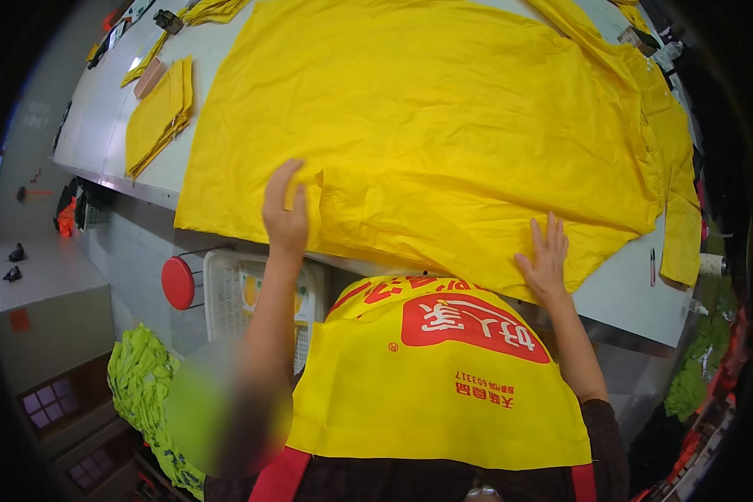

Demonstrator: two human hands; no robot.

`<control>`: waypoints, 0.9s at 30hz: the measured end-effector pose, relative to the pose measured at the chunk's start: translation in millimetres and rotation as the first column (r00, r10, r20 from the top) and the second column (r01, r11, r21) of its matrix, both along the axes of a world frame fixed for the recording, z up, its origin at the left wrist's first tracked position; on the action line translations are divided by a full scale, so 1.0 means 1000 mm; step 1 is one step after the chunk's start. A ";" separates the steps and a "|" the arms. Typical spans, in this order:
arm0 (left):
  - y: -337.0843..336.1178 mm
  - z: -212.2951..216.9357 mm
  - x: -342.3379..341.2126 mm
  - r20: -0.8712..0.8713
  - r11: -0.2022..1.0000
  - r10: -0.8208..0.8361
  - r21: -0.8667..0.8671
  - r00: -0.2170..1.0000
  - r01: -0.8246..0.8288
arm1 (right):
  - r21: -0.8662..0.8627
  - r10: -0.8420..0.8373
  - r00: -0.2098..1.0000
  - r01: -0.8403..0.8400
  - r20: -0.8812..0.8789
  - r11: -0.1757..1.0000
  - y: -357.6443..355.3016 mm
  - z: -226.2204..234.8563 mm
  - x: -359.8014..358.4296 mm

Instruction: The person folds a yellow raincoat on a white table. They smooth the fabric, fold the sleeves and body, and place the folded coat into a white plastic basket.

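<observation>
A large yellow garment (pixel 443 109), thin and slightly shiny, lies spread over the table, with a sleeve (pixel 676 192) hanging toward the right edge. My left hand (pixel 285 213) is at the garment's near left part, fingers extended and apart, beside a small folded-over flap (pixel 343 201). Whether it touches the cloth I cannot tell. Flat on the near right part of the garment rests my right hand (pixel 547 258), its fingers spread. Neither hand grips anything. Wrinkles run across the cloth between the two hands, and its near edge meets my yellow apron (pixel 427 410).
The pale table (pixel 627 293) carries a stack of yellow pieces (pixel 159 121) at left and a slim pen-like tool (pixel 653 266) at right. Below its left edge stand a red stool (pixel 177 283) and a white plastic basket (pixel 222 293). Bright green cloth (pixel 138 376) is heaped at lower left.
</observation>
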State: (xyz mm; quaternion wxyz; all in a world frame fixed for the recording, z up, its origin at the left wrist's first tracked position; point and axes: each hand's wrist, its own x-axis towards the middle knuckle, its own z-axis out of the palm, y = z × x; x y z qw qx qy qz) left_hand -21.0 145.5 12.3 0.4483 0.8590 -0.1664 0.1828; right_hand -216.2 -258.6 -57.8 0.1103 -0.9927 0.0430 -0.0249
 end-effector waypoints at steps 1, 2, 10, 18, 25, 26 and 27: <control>-0.018 0.019 -0.011 0.104 0.974 -0.160 0.180 0.982 0.140 | 0.009 0.042 0.999 -0.042 0.026 0.999 0.012 0.008 0.006; -0.036 0.029 -0.023 0.175 0.897 -0.331 0.365 0.927 0.251 | 0.017 0.084 0.995 -0.085 0.052 0.996 0.023 0.014 0.014; -0.012 -0.067 -0.054 -0.251 0.554 -0.463 0.666 0.850 0.499 | -0.123 -0.039 0.998 0.032 -0.058 0.992 0.049 -0.011 0.052; 0.070 -0.049 -0.061 -0.083 0.653 -0.375 0.683 0.923 0.327 | -0.002 0.198 0.961 -0.202 -0.195 0.979 -0.044 0.048 -0.038; 0.154 -0.079 -0.029 0.076 0.515 0.047 0.852 0.996 -0.090 | -0.213 0.260 0.963 -0.242 0.063 0.947 -0.062 0.008 -0.077; 0.161 -0.081 -0.026 0.095 0.512 0.048 0.852 0.994 -0.106 | -0.170 0.286 0.956 -0.271 0.071 0.948 -0.065 0.006 -0.072; 0.164 -0.081 -0.021 0.114 0.511 0.044 0.851 0.992 -0.121 | -0.129 0.305 0.949 -0.294 0.080 0.947 -0.069 0.005 -0.067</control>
